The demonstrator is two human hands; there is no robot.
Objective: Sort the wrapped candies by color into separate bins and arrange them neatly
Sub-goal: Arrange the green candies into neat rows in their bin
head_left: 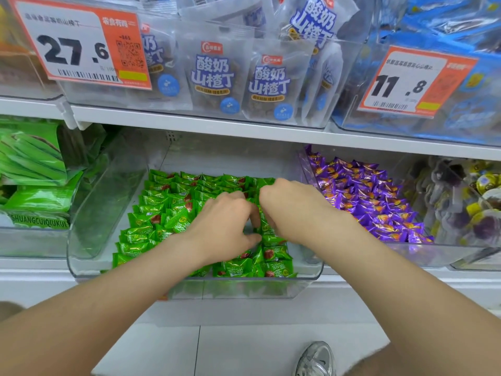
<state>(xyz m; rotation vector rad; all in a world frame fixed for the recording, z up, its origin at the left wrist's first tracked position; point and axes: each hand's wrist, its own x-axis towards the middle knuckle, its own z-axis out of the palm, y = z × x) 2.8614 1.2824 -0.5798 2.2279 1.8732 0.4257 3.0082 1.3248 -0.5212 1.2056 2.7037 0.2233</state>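
Green wrapped candies [173, 213] are seen packed in rows in a clear bin [108, 202] on the lower shelf [35, 275], with the left hand [225, 223] and right hand [290, 210] lowered side by side into its middle. Both hands are curled, fingertips buried among the wrappers; whether a candy is pinched cannot be told. Purple candies [374, 202] are held in the bin just to the right, green packets [32, 164] to the left. White packets [214, 77] and price tags [76, 44] are ranged above. A shoe [317, 359] is visible on the floor.
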